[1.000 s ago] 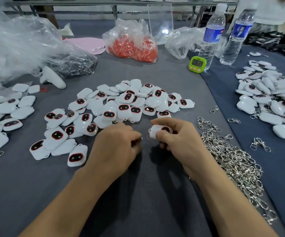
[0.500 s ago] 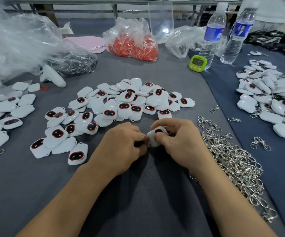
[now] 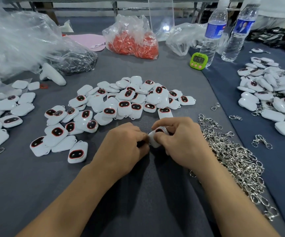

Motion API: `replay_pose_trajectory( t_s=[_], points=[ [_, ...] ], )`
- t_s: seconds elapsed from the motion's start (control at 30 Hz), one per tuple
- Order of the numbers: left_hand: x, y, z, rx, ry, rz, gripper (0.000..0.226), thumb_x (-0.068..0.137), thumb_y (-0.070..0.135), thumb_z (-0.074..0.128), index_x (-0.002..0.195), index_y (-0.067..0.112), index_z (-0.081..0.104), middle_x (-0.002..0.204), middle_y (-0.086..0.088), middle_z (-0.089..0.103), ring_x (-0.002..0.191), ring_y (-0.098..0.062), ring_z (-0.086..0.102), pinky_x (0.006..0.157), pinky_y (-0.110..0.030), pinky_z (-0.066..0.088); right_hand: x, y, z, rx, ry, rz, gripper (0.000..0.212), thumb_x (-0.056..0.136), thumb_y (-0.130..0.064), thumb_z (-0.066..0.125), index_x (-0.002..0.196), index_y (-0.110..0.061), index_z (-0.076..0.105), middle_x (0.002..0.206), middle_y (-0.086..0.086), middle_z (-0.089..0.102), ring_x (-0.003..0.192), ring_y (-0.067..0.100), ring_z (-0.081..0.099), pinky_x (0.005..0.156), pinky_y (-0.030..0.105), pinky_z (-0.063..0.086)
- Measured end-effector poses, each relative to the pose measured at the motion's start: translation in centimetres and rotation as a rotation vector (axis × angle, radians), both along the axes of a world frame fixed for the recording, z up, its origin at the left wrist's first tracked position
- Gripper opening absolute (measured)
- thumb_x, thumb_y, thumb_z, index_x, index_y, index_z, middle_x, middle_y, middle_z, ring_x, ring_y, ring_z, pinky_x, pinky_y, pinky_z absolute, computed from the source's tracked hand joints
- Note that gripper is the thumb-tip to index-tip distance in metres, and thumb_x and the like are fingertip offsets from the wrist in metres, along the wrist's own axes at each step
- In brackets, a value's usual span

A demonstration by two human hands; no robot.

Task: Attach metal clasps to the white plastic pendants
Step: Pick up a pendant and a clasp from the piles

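Far left: loose pile of white pendants (image 3: 3,106) at the desk (image 3: 138,202) edge. Big crumpled clear plastic bag (image 3: 18,38) behind it. A white handle-shaped thing (image 3: 53,75) lies just beside the bag.

Centre back: bag of red bits (image 3: 133,43). In front of it is the main pile of pendants (image 3: 126,100), a mix of dark faces up and white backs up.

Left hand (image 3: 124,146): low over the desk, fingers curled in tight, tips against the left edge of the one pendant (image 3: 153,141) being worked. Can't tell what the fingers pinch, if anything; it's hidden under the knuckles.

Right hand (image 3: 181,141): pinches that pendant between thumb and fingers. The pendant is tilted, with part of its dark face showing. It sits between the two hands, just in front of the main pile.

Right of centre: green timer (image 3: 198,60), with two water bottles (image 3: 214,31) upright just behind it.

Heap of metal clasps (image 3: 237,159) just beside the right forearm, along the line where the grey cloth meets the blue.

Far right, on the blue cloth: another pile of pendants (image 3: 271,93), with a few loose clasps (image 3: 261,141) near its front edge.
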State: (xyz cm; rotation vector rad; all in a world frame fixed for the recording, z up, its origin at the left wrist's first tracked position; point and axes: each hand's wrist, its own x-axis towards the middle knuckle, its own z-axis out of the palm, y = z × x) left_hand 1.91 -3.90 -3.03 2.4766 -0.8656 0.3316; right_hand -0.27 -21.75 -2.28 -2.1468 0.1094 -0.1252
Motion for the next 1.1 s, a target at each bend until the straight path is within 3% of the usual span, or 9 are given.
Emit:
replay_pose_trajectory(
  t_s=[0.13,0.3,0.37,0.47,0.53,0.67,0.87,0.97,1.1],
  points=[
    [-0.6,-0.3,-0.1,0.091,-0.161,0.046,0.01,0.077,0.016,0.078,0.07,0.011,0.072,0.064,-0.001,0.062,0.066,-0.021,0.054,0.058,-0.038,0.048,0.0,0.2,-0.1,0.177,0.096,-0.033,0.011,0.086,-0.012,0.07,0.085,-0.022,0.074,0.06,-0.003,0.071,0.039,0.012,0.056,0.042,0.02,0.044],
    [-0.6,-0.5,0.2,0.036,-0.249,0.128,0.014,0.075,0.015,0.081,0.066,0.015,0.07,0.061,0.001,0.059,0.064,-0.019,0.053,0.058,-0.033,0.043,0.3,0.4,0.0,0.44,0.173,-0.07,0.011,0.092,-0.004,0.065,0.087,-0.011,0.072,0.061,0.02,0.065,0.041,0.02,0.049,0.038,0.023,0.037],
    [-0.5,-0.3,0.2,-0.1,-0.156,0.13,0.01,0.075,0.014,0.083,0.074,0.019,0.075,0.067,0.007,0.065,0.069,-0.014,0.057,0.065,-0.029,0.045,0.4,0.5,0.1,0.554,0.197,-0.085,0.008,0.094,-0.001,0.064,0.092,-0.005,0.07,0.063,0.015,0.066,0.037,0.016,0.048,0.036,0.021,0.035],
    [-0.4,0.1,0.4,-0.389,0.135,0.173,0.022,0.075,0.018,0.085,0.089,0.035,0.08,0.08,0.021,0.072,0.077,0.001,0.064,0.07,-0.01,0.044,0.5,0.5,0.7,0.698,0.248,-0.099,0.01,0.095,0.002,0.06,0.095,-0.002,0.07,0.061,0.007,0.067,0.035,0.013,0.048,0.034,0.02,0.032],
    [-0.1,0.0,0.5,-0.497,0.293,0.183,0.026,0.076,0.02,0.086,0.093,0.038,0.08,0.083,0.029,0.072,0.078,0.005,0.066,0.069,-0.005,0.045,0.5,0.3,1.1,0.787,0.287,-0.105,0.013,0.095,0.002,0.058,0.093,-0.004,0.07,0.061,0.008,0.068,0.035,0.012,0.046,0.033,0.019,0.031],
    [0.2,-0.3,0.7,-0.649,0.435,0.193,0.02,0.072,0.019,0.088,0.081,0.035,0.08,0.078,0.018,0.076,0.074,-0.002,0.071,0.07,-0.014,0.053,0.2,-0.1,1.5,0.853,0.323,-0.077,0.017,0.094,0.003,0.055,0.091,-0.005,0.07,0.063,0.012,0.067,0.036,0.012,0.044,0.035,0.018,0.029],
    [0.0,-0.3,1.1,-0.687,0.619,0.131,0.01,0.065,0.029,0.088,0.072,0.028,0.08,0.069,0.004,0.075,0.062,-0.001,0.063,0.062,-0.012,0.049,0.0,-0.3,1.4,0.831,0.296,-0.027,0.017,0.092,0.001,0.059,0.087,-0.008,0.073,0.066,0.01,0.068,0.037,0.013,0.043,0.036,0.019,0.032],
    [0.1,0.1,1.1,-0.49,0.506,0.122,0.013,0.069,0.024,0.089,0.073,0.031,0.08,0.066,0.013,0.071,0.058,0.003,0.058,0.058,-0.008,0.042,-0.1,-0.1,1.0,0.775,0.234,-0.022,0.016,0.092,0.002,0.061,0.087,-0.007,0.072,0.064,0.01,0.067,0.035,0.014,0.044,0.037,0.019,0.027],
    [-0.2,0.4,0.8,-0.185,0.069,0.115,0.012,0.074,0.024,0.088,0.079,0.03,0.079,0.064,0.015,0.061,0.071,-0.006,0.053,0.064,-0.013,0.035,0.0,0.7,0.5,0.76,0.174,-0.033,0.014,0.093,0.003,0.061,0.09,-0.005,0.072,0.065,0.012,0.066,0.035,0.015,0.046,0.035,0.019,0.029]
  ],
)
